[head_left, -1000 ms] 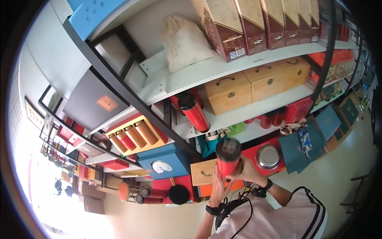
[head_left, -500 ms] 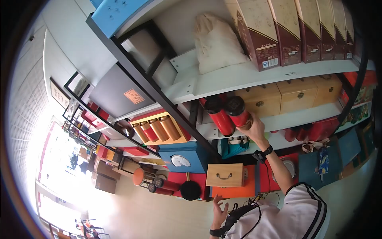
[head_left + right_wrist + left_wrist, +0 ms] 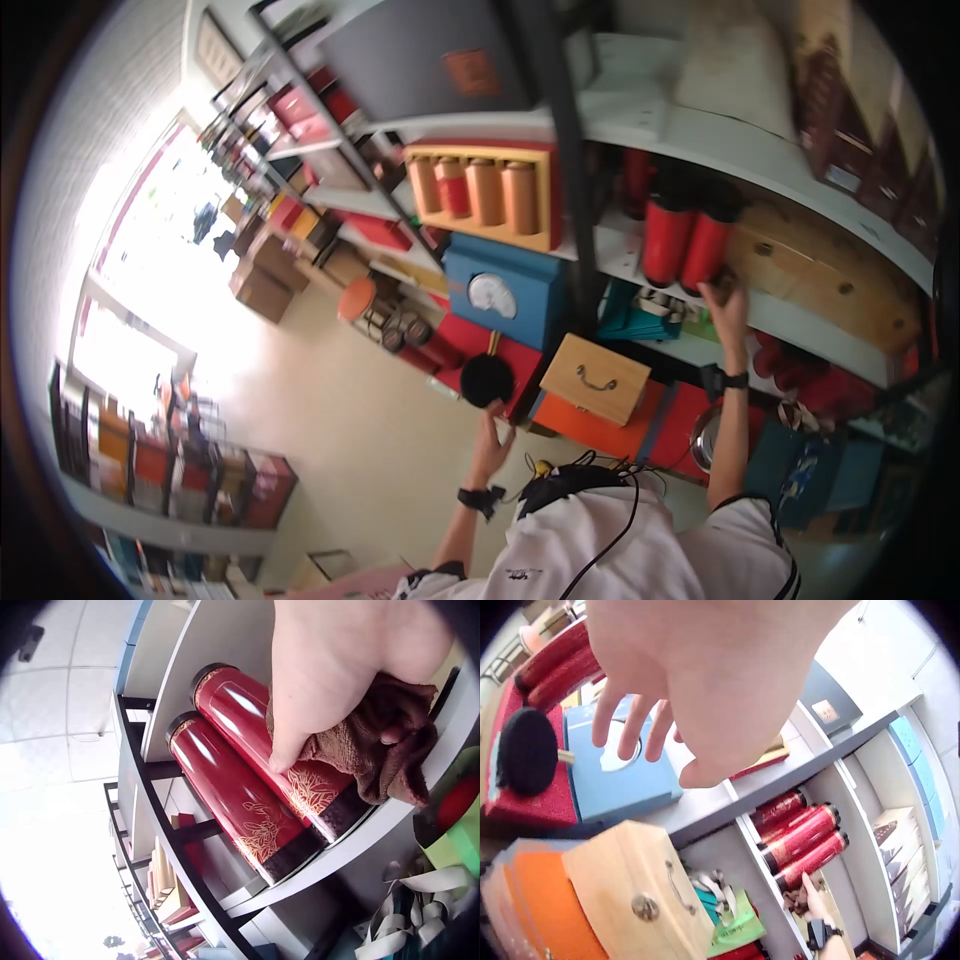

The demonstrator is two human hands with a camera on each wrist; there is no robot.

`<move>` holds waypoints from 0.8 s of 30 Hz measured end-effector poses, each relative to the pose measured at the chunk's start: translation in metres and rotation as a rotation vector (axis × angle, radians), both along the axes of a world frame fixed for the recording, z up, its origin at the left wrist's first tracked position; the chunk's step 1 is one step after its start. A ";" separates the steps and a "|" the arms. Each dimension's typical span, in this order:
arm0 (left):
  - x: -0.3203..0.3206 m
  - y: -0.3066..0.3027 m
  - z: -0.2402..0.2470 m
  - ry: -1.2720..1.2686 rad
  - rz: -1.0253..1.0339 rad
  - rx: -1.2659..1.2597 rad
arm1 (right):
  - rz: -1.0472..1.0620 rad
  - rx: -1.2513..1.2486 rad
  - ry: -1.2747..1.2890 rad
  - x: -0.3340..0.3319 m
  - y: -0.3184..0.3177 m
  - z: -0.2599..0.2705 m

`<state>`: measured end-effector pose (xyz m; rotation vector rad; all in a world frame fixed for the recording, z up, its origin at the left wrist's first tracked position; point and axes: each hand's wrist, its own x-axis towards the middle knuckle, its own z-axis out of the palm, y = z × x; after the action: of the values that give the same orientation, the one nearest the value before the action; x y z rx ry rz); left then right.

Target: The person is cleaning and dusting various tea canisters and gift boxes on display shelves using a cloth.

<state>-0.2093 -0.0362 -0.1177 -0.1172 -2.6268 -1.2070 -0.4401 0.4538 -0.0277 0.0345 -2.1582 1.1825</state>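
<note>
Two tall red canisters with black lids stand side by side on the middle shelf, the left canister [image 3: 665, 240] and the right canister [image 3: 708, 250]. My right hand [image 3: 728, 305] is at the lower part of the right one. In the right wrist view that hand grips a crumpled brown cloth [image 3: 375, 742], its thumb on the canister's red, gold-patterned side. My left hand [image 3: 490, 445] holds nothing, fingers loosely extended. It reaches low to the left, with its fingertips at the edge of a black round thing [image 3: 487, 380] with a pale handle in the head view.
Below the shelf are a wooden box [image 3: 595, 380] with a handle, a blue box [image 3: 505, 290] and teal bags [image 3: 635, 312]. Wooden boxes [image 3: 820, 270] line the shelf to the right. A dark shelf post [image 3: 560, 150] stands left of the canisters.
Both hands held a red canister in front of the body; the right hand has carried it onto the shelf beside another. The left hand let go and moved left. The head view has swung left.
</note>
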 end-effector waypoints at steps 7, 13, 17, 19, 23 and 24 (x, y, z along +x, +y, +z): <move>-0.098 -0.144 0.062 0.257 0.505 -0.199 | -0.162 -0.088 -0.046 0.079 0.009 -0.031; -0.177 -0.226 0.059 0.159 0.198 -0.666 | -0.362 -0.120 -0.163 0.159 -0.027 -0.051; -0.221 -0.273 -0.007 0.070 -0.072 -0.673 | -0.461 -0.147 -0.100 0.191 -0.076 -0.024; -0.230 -0.268 -0.004 -0.078 -0.044 -0.675 | -0.554 -0.003 -0.112 0.203 -0.077 -0.037; -0.235 -0.256 0.005 -0.096 -0.076 -0.673 | -0.530 -0.221 -0.229 0.235 -0.118 -0.009; -0.230 -0.252 0.019 -0.134 -0.084 -0.651 | -0.547 -0.297 -0.259 0.242 -0.134 0.005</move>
<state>-0.4390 -0.2879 -0.0990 -0.2707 -3.0548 -0.3431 -0.1982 0.3195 -0.0225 -0.8236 -1.9849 1.2018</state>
